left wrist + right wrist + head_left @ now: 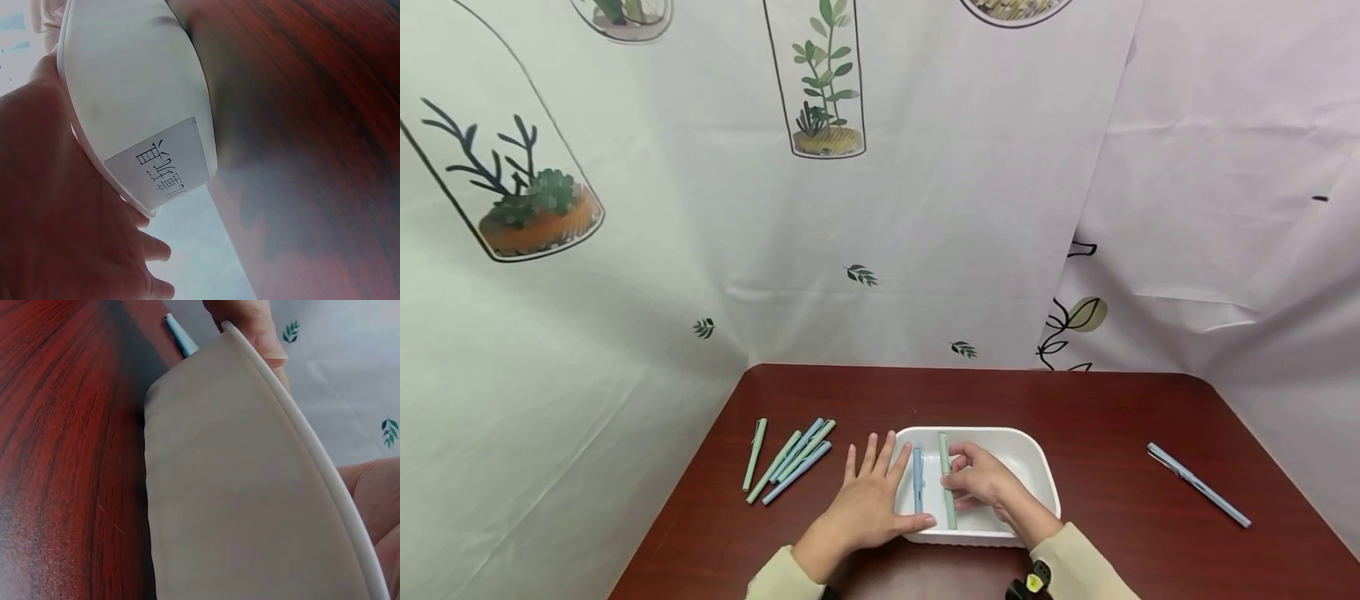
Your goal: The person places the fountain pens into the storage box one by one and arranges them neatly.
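Observation:
A white plastic tray (1026, 454) sits near the front of the table. Over its left rim lies my left hand (867, 504), fingers straight and spread, thumb along the front corner. Inside the tray, my right hand (988, 479) pinches a light green pen (944, 454) between thumb and fingers, the pen pointing away from me. A light blue pen (918, 479) lies to its left, roughly parallel. The left wrist view shows the left hand (62, 206) against the tray's outer wall, which carries a printed label (159, 165). In the right wrist view, the tray wall (206, 456) hides most of the right hand.
Several green and blue pens lie loosely grouped on the left of the dark red table (1097, 408), one green pen (755, 454) a little apart. Far right is a single blue pen (1198, 485). A plant-printed cloth (925, 208) hangs behind the table.

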Demonstrator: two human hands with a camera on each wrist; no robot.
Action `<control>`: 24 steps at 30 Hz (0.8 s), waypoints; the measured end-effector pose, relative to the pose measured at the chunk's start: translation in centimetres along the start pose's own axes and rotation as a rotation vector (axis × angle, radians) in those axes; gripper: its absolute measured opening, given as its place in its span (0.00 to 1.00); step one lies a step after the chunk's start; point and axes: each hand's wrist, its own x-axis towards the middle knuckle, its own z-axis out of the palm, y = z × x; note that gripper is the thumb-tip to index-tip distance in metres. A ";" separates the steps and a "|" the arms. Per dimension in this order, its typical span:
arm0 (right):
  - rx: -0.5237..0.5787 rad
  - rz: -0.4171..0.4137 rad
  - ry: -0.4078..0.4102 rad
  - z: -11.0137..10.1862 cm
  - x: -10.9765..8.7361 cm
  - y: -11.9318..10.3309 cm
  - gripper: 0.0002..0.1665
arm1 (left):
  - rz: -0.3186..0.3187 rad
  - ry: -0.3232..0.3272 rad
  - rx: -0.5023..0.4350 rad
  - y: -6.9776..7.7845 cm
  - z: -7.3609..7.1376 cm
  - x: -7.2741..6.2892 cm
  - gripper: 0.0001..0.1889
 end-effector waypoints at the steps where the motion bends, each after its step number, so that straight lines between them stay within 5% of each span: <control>1: -0.001 -0.001 -0.005 0.0 0.1 0.0 0.29 | -0.001 0.001 0.001 0.0 0.0 0.0 0.57; 24: -0.095 0.067 -0.055 1.3 0.9 -0.1 0.25 | 0.000 -0.004 0.007 -0.1 0.2 0.2 0.57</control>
